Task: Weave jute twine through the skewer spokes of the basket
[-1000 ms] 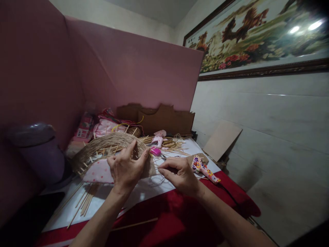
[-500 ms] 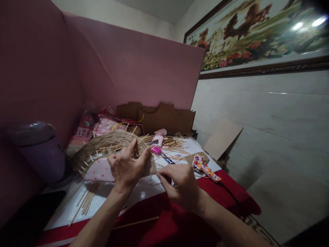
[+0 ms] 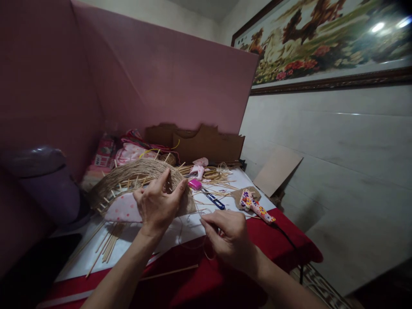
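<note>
Twine-woven basket (image 3: 146,166) at the tabletop's (image 3: 167,243) left; left hand (image 3: 159,201) clasps its right end, presumably steadying it. Right hand (image 3: 227,231) pinches a twine strand (image 3: 205,253), apparently for tension.

No text can be read: print (image 3: 102,160) on the pink package (image 3: 106,147) at centre left is blurred; small dark marks (image 3: 242,40) on the framed picture (image 3: 309,47), upper right, are illegible.

The right hand (image 3: 228,234) has drawn back slightly from the edge of the basket (image 3: 141,169). String (image 3: 205,251) now loops below that hand, and the blue snips (image 3: 214,200), partly hidden earlier, show whole just beyond it.
</note>
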Motion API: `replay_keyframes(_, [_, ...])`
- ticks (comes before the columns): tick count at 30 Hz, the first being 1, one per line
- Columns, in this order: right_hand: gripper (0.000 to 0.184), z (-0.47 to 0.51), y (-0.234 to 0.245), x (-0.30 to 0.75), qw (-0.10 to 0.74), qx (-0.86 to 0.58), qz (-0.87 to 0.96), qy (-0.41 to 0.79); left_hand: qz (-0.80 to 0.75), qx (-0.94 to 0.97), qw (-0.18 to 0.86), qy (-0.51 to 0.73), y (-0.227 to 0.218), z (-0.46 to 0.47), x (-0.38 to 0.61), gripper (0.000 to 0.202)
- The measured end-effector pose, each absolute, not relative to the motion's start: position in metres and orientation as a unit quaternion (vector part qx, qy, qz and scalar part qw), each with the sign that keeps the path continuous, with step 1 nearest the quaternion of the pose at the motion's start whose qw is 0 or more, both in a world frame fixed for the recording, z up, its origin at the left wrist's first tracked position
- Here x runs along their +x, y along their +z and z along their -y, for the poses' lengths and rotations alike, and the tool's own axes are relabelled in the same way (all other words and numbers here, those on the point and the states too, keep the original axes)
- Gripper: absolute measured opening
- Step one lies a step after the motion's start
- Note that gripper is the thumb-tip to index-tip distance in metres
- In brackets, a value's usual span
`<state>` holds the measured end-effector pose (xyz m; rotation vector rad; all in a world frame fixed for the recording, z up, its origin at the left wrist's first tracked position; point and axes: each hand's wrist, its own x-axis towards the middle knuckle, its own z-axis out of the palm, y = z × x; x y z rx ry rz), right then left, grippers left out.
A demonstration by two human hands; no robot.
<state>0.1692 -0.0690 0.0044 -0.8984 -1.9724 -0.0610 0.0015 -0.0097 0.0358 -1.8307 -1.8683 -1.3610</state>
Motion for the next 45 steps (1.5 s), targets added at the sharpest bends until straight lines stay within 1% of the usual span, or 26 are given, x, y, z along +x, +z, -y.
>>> replay_keyframes(6, [0.014, 0.065, -0.001, 0.169, 0.465, -0.362, 0.808, 0.015, 0.629, -0.616, 0.091, -0.465, 0.038, 0.010, 0.001, 0.056])
replay_keyframes(12, [0.012, 0.048, -0.004, 0.174, 0.500, -0.406, 0.754, 0.129, 0.623, -0.618, 0.082, -0.473, 0.039, 0.010, 0.000, 0.055])
replay_keyframes(16, [0.011, 0.030, 0.004, 0.179, 0.479, -0.424, 0.759, 0.123, 0.625, -0.625, 0.081, -0.461, 0.039, 0.009, 0.000, 0.056])
replay_keyframes(18, [0.012, 0.026, 0.010, 0.181, 0.466, -0.418, 0.774, 0.096, 0.628, -0.629, 0.086, -0.449, 0.038, 0.009, 0.000, 0.056])
replay_keyframes(20, [0.016, 0.026, 0.015, 0.183, 0.448, -0.411, 0.793, 0.040, 0.633, -0.634, 0.092, -0.434, 0.037, 0.009, 0.001, 0.056])
replay_keyframes(24, [0.025, 0.031, 0.024, 0.185, 0.388, -0.382, 0.825, -0.150, 0.641, -0.645, 0.099, -0.405, 0.033, 0.008, 0.002, 0.057])
replay_keyframes(26, [0.029, 0.031, 0.028, 0.186, 0.359, -0.359, 0.832, -0.223, 0.638, -0.654, 0.095, -0.394, 0.031, 0.007, 0.002, 0.056])
replay_keyframes(29, [0.031, 0.029, 0.034, 0.186, 0.333, -0.332, 0.838, -0.276, 0.634, -0.663, 0.095, -0.387, 0.030, 0.007, 0.002, 0.056])
replay_keyframes(32, [0.027, 0.025, 0.039, 0.186, 0.328, -0.322, 0.840, -0.288, 0.630, -0.666, 0.097, -0.387, 0.030, 0.006, 0.002, 0.056])
replay_keyframes(35, [0.025, 0.021, 0.044, 0.188, 0.331, -0.329, 0.844, -0.263, 0.629, -0.671, 0.096, -0.381, 0.030, 0.006, 0.002, 0.057])
replay_keyframes(38, [0.023, 0.014, 0.044, 0.192, 0.351, -0.343, 0.849, -0.197, 0.627, -0.679, 0.091, -0.372, 0.030, 0.007, 0.002, 0.056])
replay_keyframes(45, [0.017, -0.003, 0.022, 0.188, 0.459, -0.363, 0.811, 0.001, 0.618, -0.686, 0.065, -0.379, 0.034, 0.012, 0.003, 0.056])
